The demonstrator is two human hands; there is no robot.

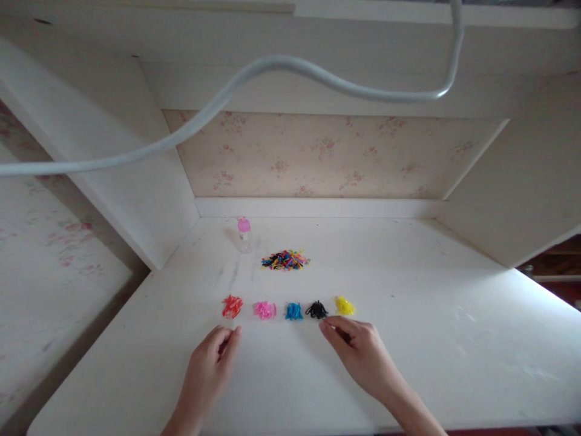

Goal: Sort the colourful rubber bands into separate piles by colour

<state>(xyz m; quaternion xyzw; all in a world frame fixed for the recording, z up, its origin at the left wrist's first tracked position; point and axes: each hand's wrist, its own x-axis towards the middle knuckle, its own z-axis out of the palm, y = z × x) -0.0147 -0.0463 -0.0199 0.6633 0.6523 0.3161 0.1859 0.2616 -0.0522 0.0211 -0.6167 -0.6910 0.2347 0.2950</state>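
Five small piles of what look like rubber bands lie in a row on the white desk: red bands [232, 306], pink bands [265, 310], blue bands [294, 311], black bands [316, 310] and yellow bands [345, 305]. My left hand [212, 357] is just below the red pile, fingers curled and thumb against them; anything in its pinch is too small to make out. At the lower right edge of the black pile, my right hand [356, 348] has thumb and forefinger pinched together. What that pinch holds, if anything, cannot be made out.
Behind the row lies a mixed heap of multicoloured bands [285, 260]. A clear bottle with a pink lid [244, 235] stands at the back left. White panels flank the desk [454, 351], and a pale cable [281, 63] crosses the upper view.
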